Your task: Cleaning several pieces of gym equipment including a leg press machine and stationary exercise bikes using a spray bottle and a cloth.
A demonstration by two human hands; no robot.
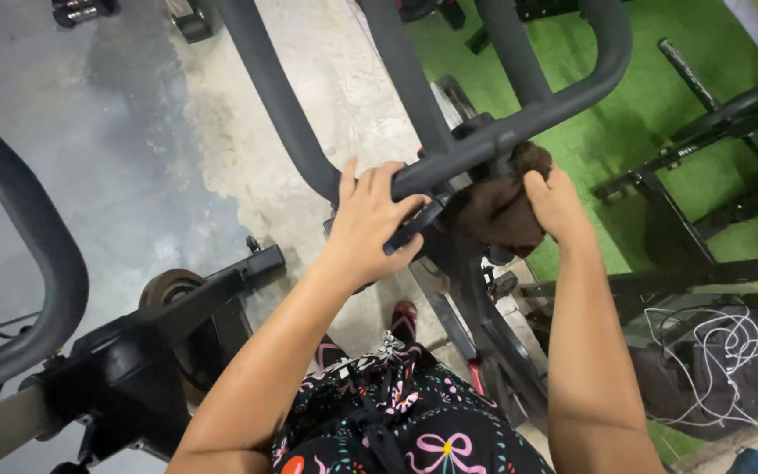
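My left hand [370, 219] grips the black handlebar [519, 118] of an exercise bike near its centre clamp, fingers wrapped over the bar. Right beside it, my right hand [559, 204] presses a dark brown cloth [493, 211] against the underside of the same bar. The cloth is bunched up and partly hidden by the bar and my fingers. Both forearms reach up from the bottom of the view.
Another bike's curved handlebar [37, 254] and frame [160, 342] stand at the left on grey concrete floor [116, 132]. Green turf [616, 123] lies at the right with a black weight rack [712, 140]. A dark bag with white cables [712, 360] sits at lower right.
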